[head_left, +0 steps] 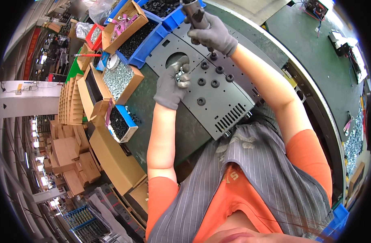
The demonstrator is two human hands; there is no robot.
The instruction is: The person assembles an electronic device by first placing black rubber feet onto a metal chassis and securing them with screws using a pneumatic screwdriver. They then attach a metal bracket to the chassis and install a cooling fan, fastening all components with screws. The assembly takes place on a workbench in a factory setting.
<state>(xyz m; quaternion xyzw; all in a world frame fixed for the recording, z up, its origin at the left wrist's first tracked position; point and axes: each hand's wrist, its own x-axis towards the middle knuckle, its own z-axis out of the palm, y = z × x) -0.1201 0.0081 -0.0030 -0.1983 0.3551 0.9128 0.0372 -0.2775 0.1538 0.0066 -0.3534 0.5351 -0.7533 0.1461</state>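
My right hand, in a grey glove, is wrapped round the dark body of a power screwdriver. Below that hand the tool's bit comes down at a black round rubber foot; whether they touch I cannot tell. Beneath lies a dark grey metal panel with a large round hole and a row of slots. More black rubber feet stand on it. My left hand, gloved too, curls its fingers round several small silver screws beside the round hole.
Left of the panel, a cardboard box of silver screws stands by a small box of black parts. Blue bins hold black parts at the back left. A second green work surface lies beyond a rail at right.
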